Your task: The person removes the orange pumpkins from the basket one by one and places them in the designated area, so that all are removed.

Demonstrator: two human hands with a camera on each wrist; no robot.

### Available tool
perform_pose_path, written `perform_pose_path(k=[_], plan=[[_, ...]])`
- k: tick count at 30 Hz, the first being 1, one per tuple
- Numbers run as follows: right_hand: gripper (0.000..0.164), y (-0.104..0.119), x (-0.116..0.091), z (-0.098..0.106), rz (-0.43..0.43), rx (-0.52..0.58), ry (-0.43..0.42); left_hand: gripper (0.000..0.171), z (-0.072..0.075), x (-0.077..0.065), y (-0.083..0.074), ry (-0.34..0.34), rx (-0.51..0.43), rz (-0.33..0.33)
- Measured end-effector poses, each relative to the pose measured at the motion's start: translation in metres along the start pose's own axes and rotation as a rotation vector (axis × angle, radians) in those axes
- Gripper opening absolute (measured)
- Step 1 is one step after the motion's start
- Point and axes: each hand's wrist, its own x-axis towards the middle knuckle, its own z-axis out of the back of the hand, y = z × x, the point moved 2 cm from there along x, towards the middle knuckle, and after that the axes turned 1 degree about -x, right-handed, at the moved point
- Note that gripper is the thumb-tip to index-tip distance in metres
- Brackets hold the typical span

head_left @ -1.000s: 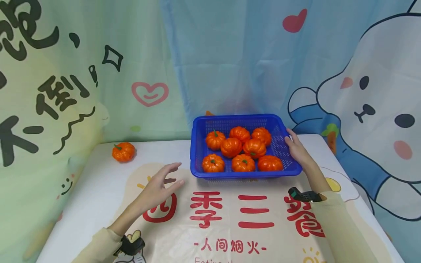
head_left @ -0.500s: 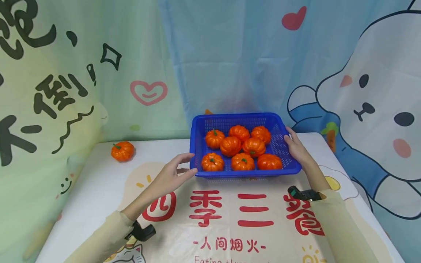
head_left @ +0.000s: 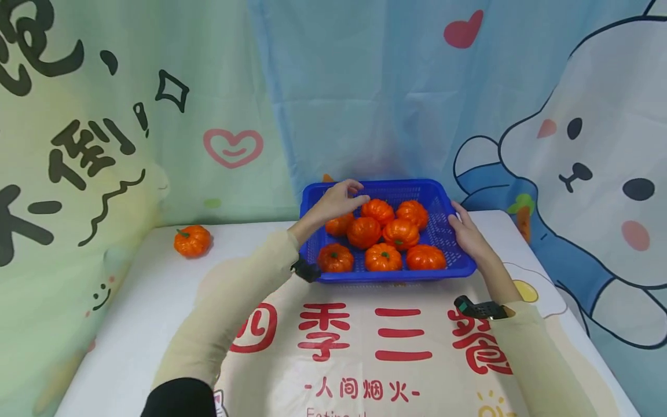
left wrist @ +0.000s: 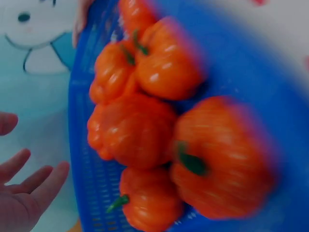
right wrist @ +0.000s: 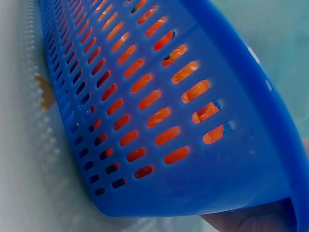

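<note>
A blue plastic basket [head_left: 458, 255] holds several small orange pumpkins [head_left: 401, 233], some showing green stems. My left hand [head_left: 339, 200] is over the basket's back left part, fingers extended with nothing between them. In the left wrist view its fingers [left wrist: 46, 186] are spread beyond the basket's far rim, and the pumpkins [left wrist: 222, 159] lie below, partly blurred. My right hand [head_left: 466, 231] grips the basket's right rim. The right wrist view shows the slotted basket wall [right wrist: 130, 106] close up, with part of that hand [right wrist: 260, 217] at the rim's end.
One more orange pumpkin [head_left: 193, 241] with a green stem sits alone at the table's back left. A printed mat [head_left: 365, 370] covers the table [head_left: 130, 295] in front of the basket. A patterned curtain [head_left: 333, 87] hangs right behind the basket.
My left hand has moved from left of the basket, past its left rim, to above its back left part. The right hand stays at the right rim; the basket and pumpkins have not moved.
</note>
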Motion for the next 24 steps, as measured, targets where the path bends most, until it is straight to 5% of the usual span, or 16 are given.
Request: perform_pose_path(k=[9,16,24], plan=[[0.059,-0.001,0.003,0.004,-0.002,0.0,0.001,0.058,-0.032,0.051,-0.008,0.112,0.072,0.197],[0.06,0.003,0.001,0.002,0.007,-0.004,-0.002,0.064,-0.042,0.063,-0.011,0.183,0.17,0.304],[0.06,0.001,0.0,0.001,0.017,-0.002,-0.012,0.065,-0.052,0.07,-0.004,0.209,0.247,0.341]])
